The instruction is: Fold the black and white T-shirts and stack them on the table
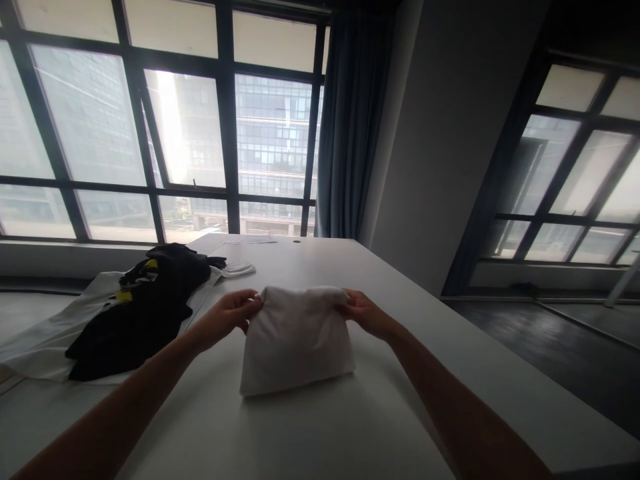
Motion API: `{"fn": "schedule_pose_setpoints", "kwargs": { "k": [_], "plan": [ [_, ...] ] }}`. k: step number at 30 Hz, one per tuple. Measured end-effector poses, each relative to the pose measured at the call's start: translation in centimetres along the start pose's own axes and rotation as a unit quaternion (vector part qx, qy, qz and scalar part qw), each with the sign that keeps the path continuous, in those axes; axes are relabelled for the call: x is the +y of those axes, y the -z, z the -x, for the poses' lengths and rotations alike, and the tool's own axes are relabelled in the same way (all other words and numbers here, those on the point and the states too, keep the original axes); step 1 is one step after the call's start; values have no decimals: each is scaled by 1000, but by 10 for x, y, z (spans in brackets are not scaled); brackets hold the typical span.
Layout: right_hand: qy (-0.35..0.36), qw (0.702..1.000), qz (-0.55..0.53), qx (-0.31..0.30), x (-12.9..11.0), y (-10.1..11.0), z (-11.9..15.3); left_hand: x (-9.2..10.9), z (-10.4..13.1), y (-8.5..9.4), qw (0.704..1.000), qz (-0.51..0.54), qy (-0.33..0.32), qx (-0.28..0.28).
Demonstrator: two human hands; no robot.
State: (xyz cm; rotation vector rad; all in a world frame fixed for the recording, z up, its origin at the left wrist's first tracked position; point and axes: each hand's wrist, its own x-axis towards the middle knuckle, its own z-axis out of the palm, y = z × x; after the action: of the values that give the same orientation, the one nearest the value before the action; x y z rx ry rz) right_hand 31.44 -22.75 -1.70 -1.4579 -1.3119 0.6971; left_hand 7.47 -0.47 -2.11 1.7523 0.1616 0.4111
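A folded piece of white cloth (300, 347) is held up by its two top corners above the white table (400, 320), its lower edge at or just over the tabletop. My left hand (234, 312) pinches the left corner between thumb and fingers. At the right corner, my right hand (365, 311) grips the cloth the same way, some fingertips hidden behind it. The cloth's face turns toward me, with soft creases near the top. Whether it is a garment or a plain piece of fabric I cannot tell.
Left of my left arm lies a heap of black clothing (145, 313) with yellow patches, on top of white fabric (30, 347). A small white folded cloth (239, 269) and thin papers lie toward the far end. Windows and a dark blue curtain (350, 127) stand beyond the table.
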Motion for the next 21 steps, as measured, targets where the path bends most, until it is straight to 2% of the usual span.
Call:
{"fn": "schedule_pose_setpoints", "kwargs": {
  "k": [3,5,6,8,10,12,14,17,19,21],
  "plan": [
    [-82,981,103,141,26,-4,-16,-23,-17,6,981,-140,54,120],
    [-112,947,229,196,37,-10,-20,-38,-20,7,941,-283,66,171],
    [-110,930,284,204,40,-15,-20,-44,-20,6,919,-348,50,181],
    [-76,911,359,191,38,-28,-19,-50,-18,-3,887,-433,-8,160],
    [-29,901,401,161,33,-44,-17,-53,-18,-18,875,-468,-58,110],
    [5,894,434,110,32,-60,-17,-56,-18,-32,867,-490,-78,50],
    [-5,888,457,39,35,-72,-18,-63,-20,-42,857,-512,-59,-7],
    [-58,883,464,-46,42,-78,-18,-74,-20,-43,844,-532,-8,-67],
    [-74,879,467,-58,44,-77,-17,-79,-19,-39,841,-536,-2,-78],
    [-68,877,473,-45,43,-76,-14,-80,-18,-37,840,-537,-18,-68]
  ]
}}
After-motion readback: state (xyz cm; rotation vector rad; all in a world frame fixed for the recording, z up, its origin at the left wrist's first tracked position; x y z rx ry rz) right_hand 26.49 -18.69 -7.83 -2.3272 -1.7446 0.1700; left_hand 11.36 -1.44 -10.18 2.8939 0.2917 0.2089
